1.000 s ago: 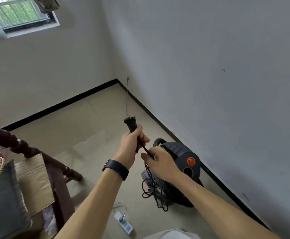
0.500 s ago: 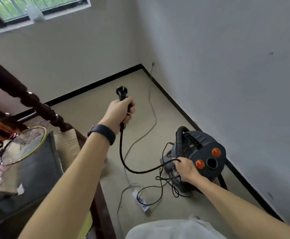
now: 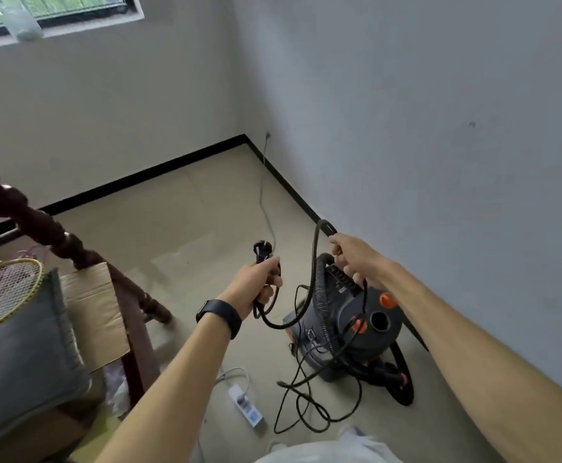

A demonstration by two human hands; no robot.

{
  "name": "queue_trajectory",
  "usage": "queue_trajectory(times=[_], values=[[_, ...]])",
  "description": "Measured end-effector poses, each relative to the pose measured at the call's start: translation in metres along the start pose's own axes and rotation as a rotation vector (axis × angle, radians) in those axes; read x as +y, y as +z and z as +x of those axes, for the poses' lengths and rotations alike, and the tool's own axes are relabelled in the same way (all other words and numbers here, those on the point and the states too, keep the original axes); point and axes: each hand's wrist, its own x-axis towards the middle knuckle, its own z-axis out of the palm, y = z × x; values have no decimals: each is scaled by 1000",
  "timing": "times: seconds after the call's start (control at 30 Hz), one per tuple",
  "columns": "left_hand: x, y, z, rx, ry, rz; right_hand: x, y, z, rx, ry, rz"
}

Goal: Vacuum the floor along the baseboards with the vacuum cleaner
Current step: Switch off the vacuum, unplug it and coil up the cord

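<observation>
Your left hand's (image 3: pixel 256 285) fingers (image 3: pixel 272 272) are curled tight round the power cord (image 3: pixel 272 325) just below its plug (image 3: pixel 258 248). Your right hand (image 3: pixel 356 259), down at the vacuum cleaner (image 3: pixel 349 329) half a second ago, has come up with a loop of cord hooked in its curled fingers. You're likely freeing cord for the power strip (image 3: pixel 247 407); no vacuuming yet. The canister sits just below your right hand, near the baseboard (image 3: pixel 291 188).

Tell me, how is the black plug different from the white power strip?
The black plug is held up in the left hand; the white power strip lies on the floor. The plug is small and rounded; the strip is long and flat. The plug ends a black cord; the strip has a white cord. Both carry electricity.
</observation>
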Motion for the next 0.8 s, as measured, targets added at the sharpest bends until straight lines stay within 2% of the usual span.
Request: queue_trajectory(times=[0.17,0.27,0.33,0.4,0.43,0.5,0.53,0.57,0.6,0.63,0.8], values=[[1,-31,17,245,90,-238,38,-26,-4,-376,96,162],[4,-64,25,350,107,-244,66,-39,-2,-544,154,358],[5,-78,26,380,94,-203,73,-39,0,-588,157,408],[6,-84,27,382,76,-143,68,-29,1,-498,133,279],[7,-84,26,369,67,-119,63,-21,1,-407,95,109],[10,-78,24,295,44,-109,52,-3,2,-78,3,-307],[11,-71,20,239,31,-116,52,5,7,117,-20,-422],[11,-62,16,183,20,-122,50,13,10,283,-19,-431],[11,-51,11,130,8,-123,46,22,13,380,-30,-392],[8,-38,8,87,-10,-122,41,31,15,395,-58,-373],[-16,10,9,-65,-113,-210,23,82,-11,116,-372,-404]])
